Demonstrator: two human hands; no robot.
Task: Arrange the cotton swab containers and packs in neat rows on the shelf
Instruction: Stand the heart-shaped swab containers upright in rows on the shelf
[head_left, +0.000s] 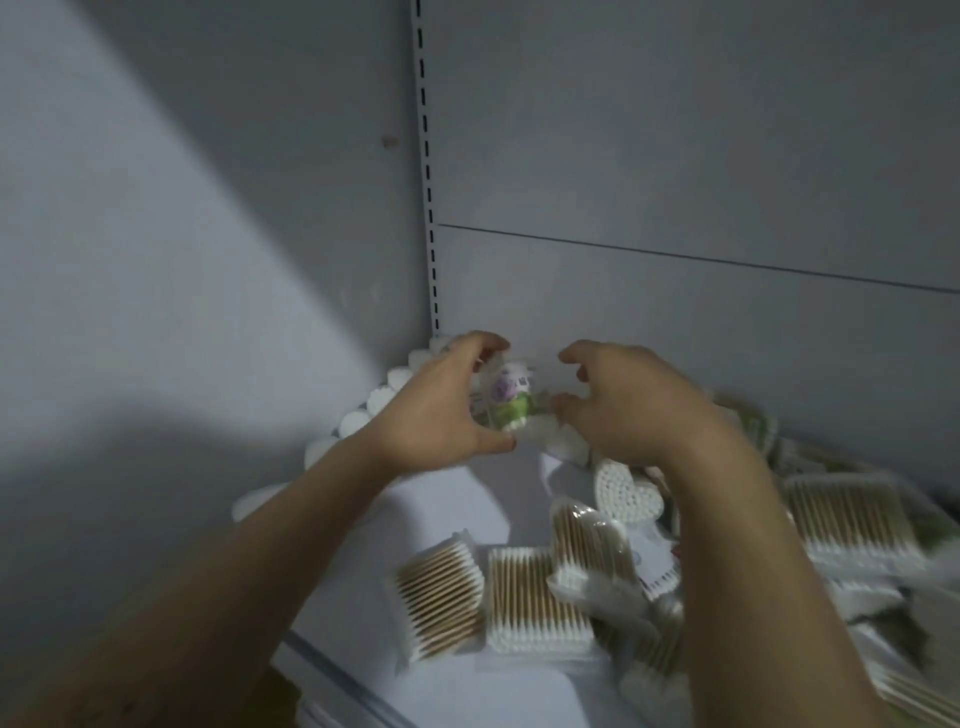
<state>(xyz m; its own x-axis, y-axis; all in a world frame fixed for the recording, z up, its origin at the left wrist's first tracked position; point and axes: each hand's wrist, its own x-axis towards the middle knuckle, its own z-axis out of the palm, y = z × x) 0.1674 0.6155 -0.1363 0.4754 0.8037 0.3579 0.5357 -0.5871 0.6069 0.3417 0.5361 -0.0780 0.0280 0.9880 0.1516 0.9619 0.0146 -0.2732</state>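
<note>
Bare shelf (441, 499) strip left; swab packs (535, 597) crowd right.

Slotted rail (429, 218) in corner; grey side wall (218, 197) left, seamed back panel (685, 156) right.

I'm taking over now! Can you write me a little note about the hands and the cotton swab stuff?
Left grip holds a labelled container at the back corner. Right grip curls beside it; contact unclear.
Done: a row of white containers along the left wall.
To do: flat packs in front and the heap on the right need rows.
</note>
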